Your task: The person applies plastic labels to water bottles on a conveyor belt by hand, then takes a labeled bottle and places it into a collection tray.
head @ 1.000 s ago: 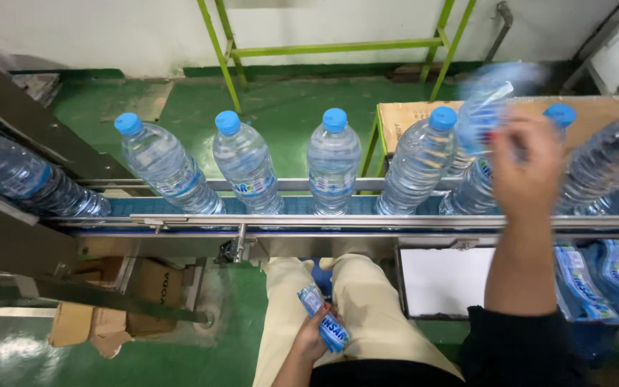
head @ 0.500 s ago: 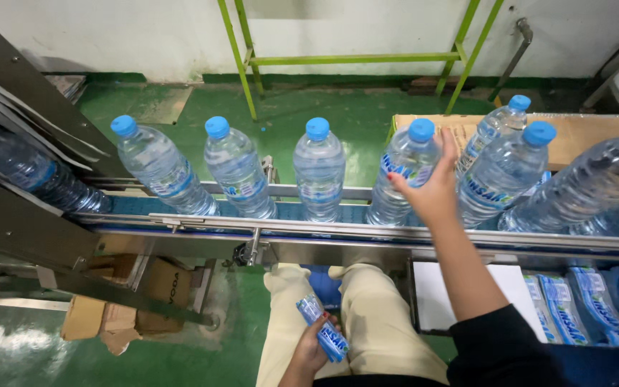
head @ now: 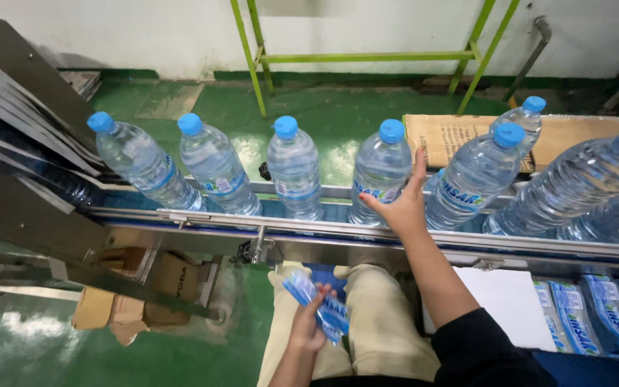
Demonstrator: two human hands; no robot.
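Counts, placed against conveyor rail [head: 309,223]:

- Four capped clear water bottles [head: 294,170] standing behind rail in spaced single file, left of middle.
- Four more bottles crowding behind rail at its right end [head: 473,175]; more may be cut off by picture edge.
- One dark bottle passing under metal guard [head: 8,143] at rail's left end.
- One cardboard box [head: 460,136] lying behind rail; another [head: 137,290] sitting below it.
- Blue label sleeves [head: 574,315] lying stacked below rail's right end; count unclear.

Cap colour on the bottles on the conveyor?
Light blue caps on every clear water bottle, best seen in the head view.
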